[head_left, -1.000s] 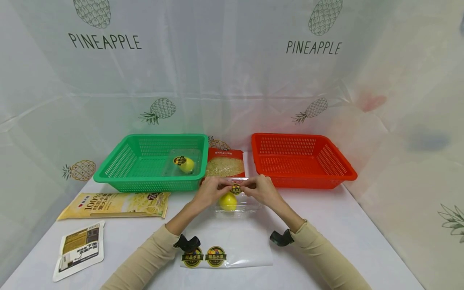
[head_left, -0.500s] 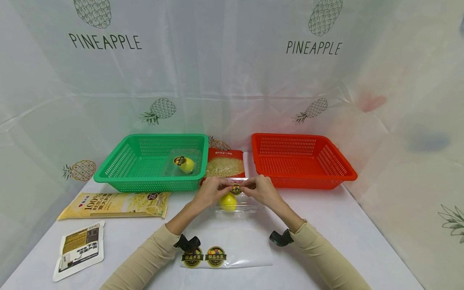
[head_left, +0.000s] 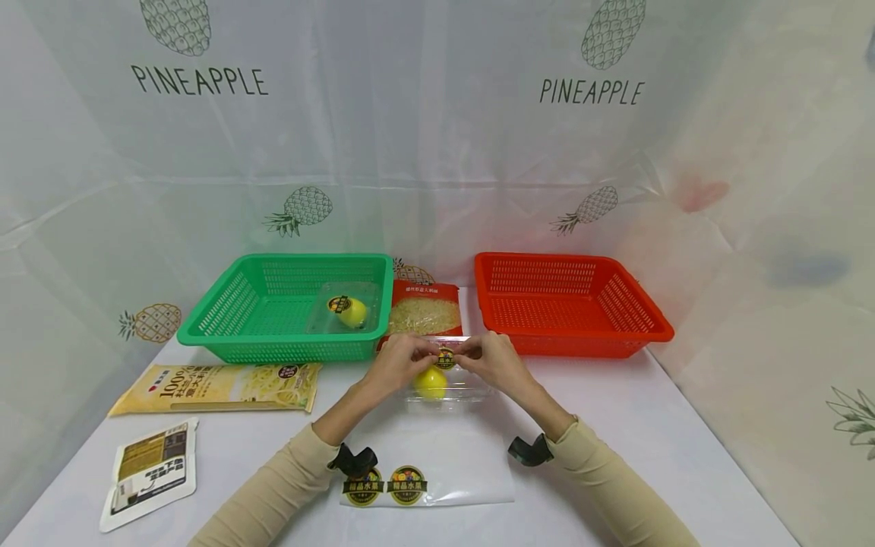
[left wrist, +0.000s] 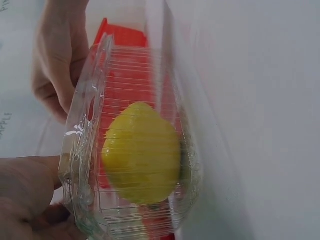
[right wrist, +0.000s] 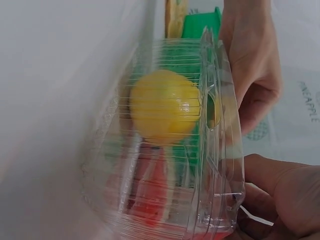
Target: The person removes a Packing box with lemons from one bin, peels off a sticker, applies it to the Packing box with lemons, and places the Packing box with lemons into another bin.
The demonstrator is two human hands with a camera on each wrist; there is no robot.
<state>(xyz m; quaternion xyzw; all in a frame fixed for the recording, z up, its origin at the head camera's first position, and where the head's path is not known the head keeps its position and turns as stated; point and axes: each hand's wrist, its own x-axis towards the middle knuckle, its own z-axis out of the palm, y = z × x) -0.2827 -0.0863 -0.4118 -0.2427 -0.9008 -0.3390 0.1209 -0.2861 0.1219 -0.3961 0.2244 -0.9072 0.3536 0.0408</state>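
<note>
In the head view a clear plastic clamshell box (head_left: 472,392) sits in front of me with a yellow lemon (head_left: 431,384) inside. On its lid lies a round black-and-gold sticker (head_left: 446,358). My left hand (head_left: 402,363) pinches at the sticker's left edge, and my right hand (head_left: 494,358) does the same at its right edge, thumbs and fingertips close over the lid. Both wrist views look through the ribbed side of the box at the lemon (left wrist: 142,152), with the hands at the lid.
A green basket (head_left: 287,351) at back left holds another boxed lemon (head_left: 352,311). A red basket (head_left: 574,343) stands at back right, a red pasta bag (head_left: 425,313) between them. A yellow noodle packet (head_left: 215,387), a white pouch (head_left: 150,475) and a sticker sheet (head_left: 468,471) lie nearer.
</note>
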